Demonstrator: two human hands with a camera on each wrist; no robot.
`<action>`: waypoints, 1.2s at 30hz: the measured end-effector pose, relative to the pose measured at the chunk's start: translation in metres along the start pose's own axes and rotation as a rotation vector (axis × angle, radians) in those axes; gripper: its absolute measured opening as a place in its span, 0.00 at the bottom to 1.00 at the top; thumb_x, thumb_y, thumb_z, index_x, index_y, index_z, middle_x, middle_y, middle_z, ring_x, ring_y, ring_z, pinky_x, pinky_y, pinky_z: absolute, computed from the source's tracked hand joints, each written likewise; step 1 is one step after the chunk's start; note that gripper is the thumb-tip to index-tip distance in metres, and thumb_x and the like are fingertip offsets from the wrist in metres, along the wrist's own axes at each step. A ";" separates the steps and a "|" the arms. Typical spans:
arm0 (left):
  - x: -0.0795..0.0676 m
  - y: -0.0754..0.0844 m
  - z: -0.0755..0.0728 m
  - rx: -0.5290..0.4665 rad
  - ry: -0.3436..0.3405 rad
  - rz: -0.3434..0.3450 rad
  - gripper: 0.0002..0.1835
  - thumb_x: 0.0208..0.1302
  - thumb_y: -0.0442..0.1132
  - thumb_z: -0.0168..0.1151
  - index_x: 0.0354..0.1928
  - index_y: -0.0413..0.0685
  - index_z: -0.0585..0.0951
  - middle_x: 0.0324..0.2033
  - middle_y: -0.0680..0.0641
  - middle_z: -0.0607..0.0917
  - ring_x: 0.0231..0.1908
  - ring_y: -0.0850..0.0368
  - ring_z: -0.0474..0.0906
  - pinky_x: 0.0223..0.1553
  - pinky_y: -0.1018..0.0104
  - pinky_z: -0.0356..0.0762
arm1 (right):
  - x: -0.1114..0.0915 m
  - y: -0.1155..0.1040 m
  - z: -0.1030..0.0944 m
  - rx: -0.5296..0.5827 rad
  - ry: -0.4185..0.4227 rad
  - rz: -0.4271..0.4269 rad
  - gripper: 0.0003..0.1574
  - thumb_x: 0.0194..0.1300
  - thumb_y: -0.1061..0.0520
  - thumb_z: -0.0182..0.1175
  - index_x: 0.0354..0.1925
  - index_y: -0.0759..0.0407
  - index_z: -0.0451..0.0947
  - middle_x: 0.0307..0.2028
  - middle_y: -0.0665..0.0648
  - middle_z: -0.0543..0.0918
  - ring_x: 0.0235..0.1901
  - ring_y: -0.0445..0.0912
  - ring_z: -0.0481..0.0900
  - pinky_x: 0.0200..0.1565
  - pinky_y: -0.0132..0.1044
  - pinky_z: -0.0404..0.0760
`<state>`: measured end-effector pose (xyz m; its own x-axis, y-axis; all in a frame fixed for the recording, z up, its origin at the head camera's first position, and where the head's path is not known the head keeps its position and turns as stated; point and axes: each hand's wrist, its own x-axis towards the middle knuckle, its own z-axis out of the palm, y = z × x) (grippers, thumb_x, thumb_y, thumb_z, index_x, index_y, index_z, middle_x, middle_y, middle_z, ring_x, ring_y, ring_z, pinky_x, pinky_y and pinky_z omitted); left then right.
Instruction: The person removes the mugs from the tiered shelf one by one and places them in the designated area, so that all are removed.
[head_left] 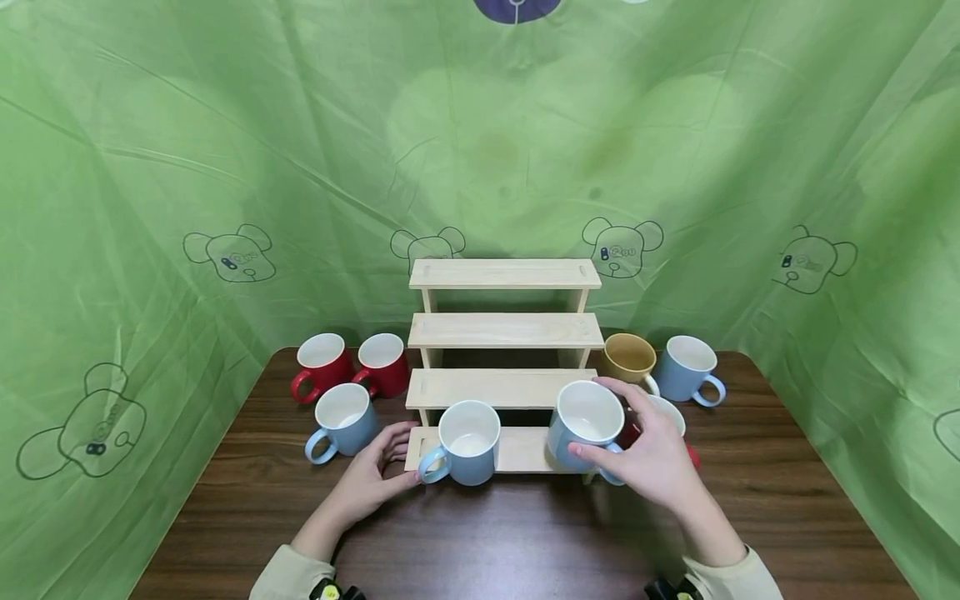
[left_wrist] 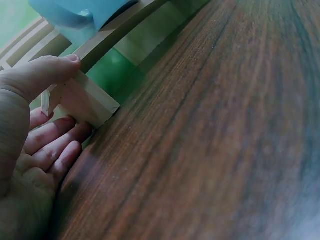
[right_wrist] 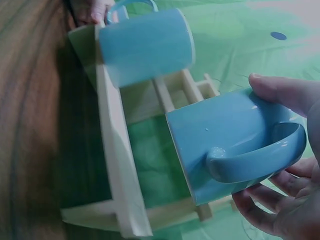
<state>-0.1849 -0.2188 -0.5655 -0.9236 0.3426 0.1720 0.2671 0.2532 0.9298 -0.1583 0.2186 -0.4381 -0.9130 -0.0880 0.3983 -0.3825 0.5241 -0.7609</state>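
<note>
My right hand (head_left: 656, 446) grips a light blue mug (head_left: 581, 417) with a white inside, thumb and fingers around its body near the handle. In the right wrist view this blue mug (right_wrist: 220, 145) hangs just above the lowest step, apart from it. Another light blue mug (head_left: 471, 442) stands upright on the left part of that step, handle to the left. My left hand (head_left: 367, 483) holds the left end of the stepped wooden shelf (head_left: 525, 450). In the left wrist view its thumb lies on the step's edge, and its fingers curl by the side panel (left_wrist: 90, 100).
Two red mugs (head_left: 322, 367) and a blue mug (head_left: 348, 421) stand left of the shelf. To the right are a mustard mug (head_left: 628, 358), a blue mug (head_left: 678, 375) and a red mug (head_left: 692, 454) partly behind my right hand. A green curtain (head_left: 300, 167) surrounds the brown table (head_left: 487, 542).
</note>
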 end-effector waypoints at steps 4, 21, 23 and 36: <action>0.000 0.001 0.000 0.002 0.002 -0.002 0.42 0.65 0.36 0.81 0.77 0.42 0.71 0.66 0.39 0.82 0.64 0.43 0.81 0.65 0.66 0.79 | 0.003 0.000 -0.013 0.006 0.063 -0.020 0.58 0.43 0.57 0.93 0.71 0.54 0.79 0.56 0.53 0.86 0.48 0.44 0.85 0.49 0.26 0.82; 0.000 0.001 0.000 0.003 0.003 -0.002 0.42 0.65 0.36 0.81 0.77 0.40 0.70 0.66 0.39 0.82 0.64 0.44 0.81 0.65 0.68 0.79 | 0.006 0.019 -0.079 -0.073 0.288 0.116 0.58 0.45 0.62 0.91 0.73 0.47 0.80 0.56 0.46 0.85 0.44 0.35 0.84 0.44 0.20 0.79; 0.000 0.000 0.000 0.000 0.001 0.001 0.42 0.65 0.35 0.81 0.77 0.41 0.70 0.66 0.39 0.82 0.64 0.43 0.81 0.65 0.68 0.79 | 0.005 0.024 -0.087 -0.055 0.294 0.138 0.58 0.46 0.63 0.90 0.74 0.49 0.79 0.56 0.42 0.85 0.45 0.34 0.85 0.44 0.20 0.80; 0.000 0.002 0.000 0.005 -0.002 0.000 0.42 0.65 0.35 0.81 0.77 0.37 0.69 0.66 0.39 0.82 0.64 0.43 0.81 0.65 0.66 0.79 | 0.001 0.053 -0.126 -0.048 0.344 0.262 0.55 0.52 0.63 0.88 0.75 0.50 0.77 0.51 0.35 0.84 0.41 0.29 0.85 0.41 0.17 0.79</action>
<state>-0.1845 -0.2181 -0.5640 -0.9230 0.3445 0.1716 0.2687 0.2577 0.9281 -0.1613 0.3533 -0.4131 -0.8747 0.3366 0.3487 -0.1296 0.5307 -0.8376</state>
